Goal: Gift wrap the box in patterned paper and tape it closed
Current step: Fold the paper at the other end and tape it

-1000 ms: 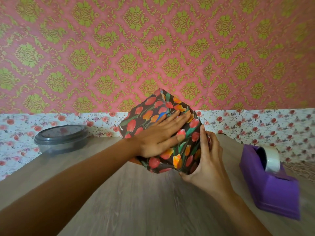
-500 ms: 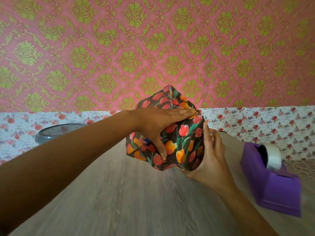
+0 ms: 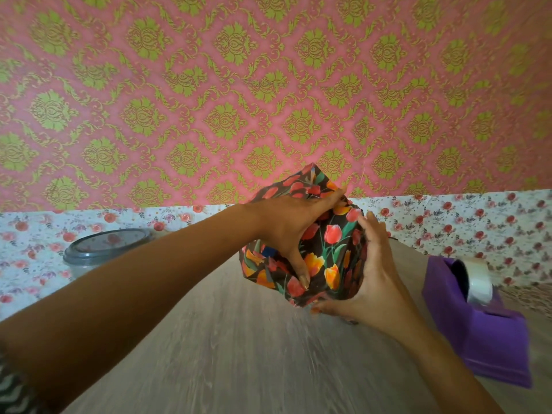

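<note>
The pale wood-look counter is seen nearest. Just above it, the box wrapped in dark paper with red and orange tulips is held tilted between both hands. The right hand is cupped round its right side and bottom corner. The left hand is laid over the top, thumb pressed down the front, fingers hooked over the far edge. The purple plastic tape holder is set to the right, nearer the right hand. Farther back on the left, a round grey tub with a lid is closed; what is inside cannot be told.
</note>
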A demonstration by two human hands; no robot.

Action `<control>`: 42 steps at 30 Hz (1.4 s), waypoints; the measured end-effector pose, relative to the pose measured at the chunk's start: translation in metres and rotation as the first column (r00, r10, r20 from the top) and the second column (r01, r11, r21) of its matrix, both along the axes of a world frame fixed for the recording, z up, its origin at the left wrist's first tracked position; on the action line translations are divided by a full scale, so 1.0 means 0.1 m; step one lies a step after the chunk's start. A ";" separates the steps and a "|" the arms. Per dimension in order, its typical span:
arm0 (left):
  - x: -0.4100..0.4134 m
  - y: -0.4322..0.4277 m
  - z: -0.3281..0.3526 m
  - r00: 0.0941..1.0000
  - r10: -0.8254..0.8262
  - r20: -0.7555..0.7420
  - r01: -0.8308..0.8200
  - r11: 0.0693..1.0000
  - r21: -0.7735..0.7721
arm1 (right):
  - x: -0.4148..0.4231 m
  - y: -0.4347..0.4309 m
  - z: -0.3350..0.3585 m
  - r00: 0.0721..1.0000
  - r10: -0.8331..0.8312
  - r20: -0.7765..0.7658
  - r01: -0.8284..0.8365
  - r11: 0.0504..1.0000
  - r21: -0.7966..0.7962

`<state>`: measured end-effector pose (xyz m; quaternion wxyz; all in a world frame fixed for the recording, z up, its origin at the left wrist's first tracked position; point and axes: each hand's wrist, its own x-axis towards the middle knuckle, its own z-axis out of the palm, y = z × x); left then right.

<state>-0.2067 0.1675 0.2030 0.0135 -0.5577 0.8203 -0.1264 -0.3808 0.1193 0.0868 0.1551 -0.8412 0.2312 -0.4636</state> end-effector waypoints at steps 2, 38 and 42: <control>-0.02 -0.06 0.02 1.000 0.003 -0.007 -0.003 1.000 0.007 | -0.03 0.00 0.15 0.998 0.020 -0.061 -0.018 0.999 0.027; 0.10 -0.16 0.20 0.987 0.158 -0.014 -0.156 0.985 0.067 | -0.09 -0.29 -0.02 0.997 0.060 -0.053 -0.049 0.982 0.185; 0.13 -0.03 0.19 0.988 0.151 -0.006 -0.151 0.987 0.059 | -0.04 -0.22 -0.08 1.000 0.000 0.000 0.000 0.994 0.110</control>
